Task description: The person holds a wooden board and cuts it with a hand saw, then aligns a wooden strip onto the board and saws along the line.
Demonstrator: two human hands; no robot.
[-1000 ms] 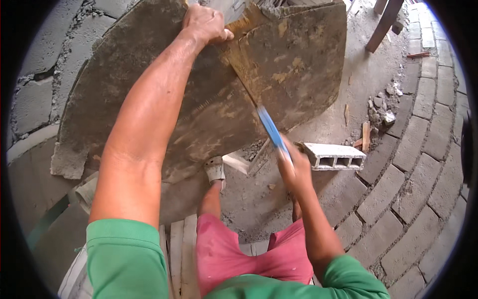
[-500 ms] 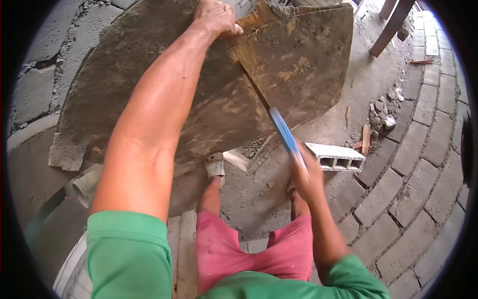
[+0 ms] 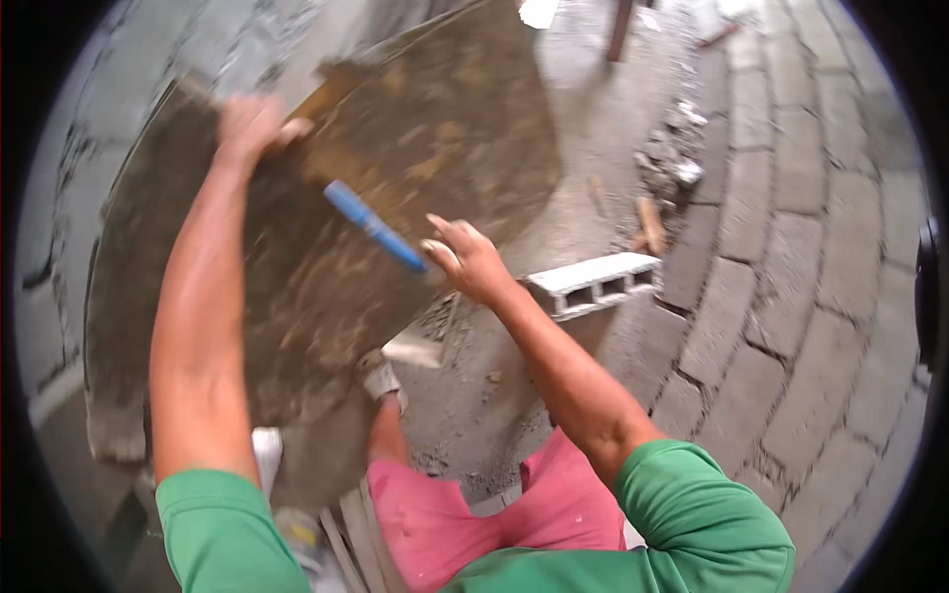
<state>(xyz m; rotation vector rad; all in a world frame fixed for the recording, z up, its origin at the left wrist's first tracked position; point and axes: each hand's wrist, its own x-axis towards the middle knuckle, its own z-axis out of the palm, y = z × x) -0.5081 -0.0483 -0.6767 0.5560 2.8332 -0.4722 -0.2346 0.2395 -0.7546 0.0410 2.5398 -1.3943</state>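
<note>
A large worn plywood board [image 3: 395,128], dark and stained, leans in front of me. My left hand [image 3: 257,128], slightly blurred, is closed over its upper edge beside a notch with pale, freshly cut wood. Against the board's face is a saw with a straight blue handle [image 3: 376,227]; its thin blade cannot be made out now. My right hand [image 3: 465,259] is just off the lower end of that handle, fingers apart and holding nothing.
A white-topped hollow concrete block [image 3: 598,282] lies right of the board. Rubble [image 3: 672,153] and a wood scrap [image 3: 650,225] sit beyond it, beside block paving [image 3: 781,267]. A block wall [image 3: 59,198] rises at left. My shoe [image 3: 379,376] is near the board's lower edge.
My right hand has let go of the saw's handle and opened. The board, my left hand and the saw now appear further left and lower in the view, which has shifted.
</note>
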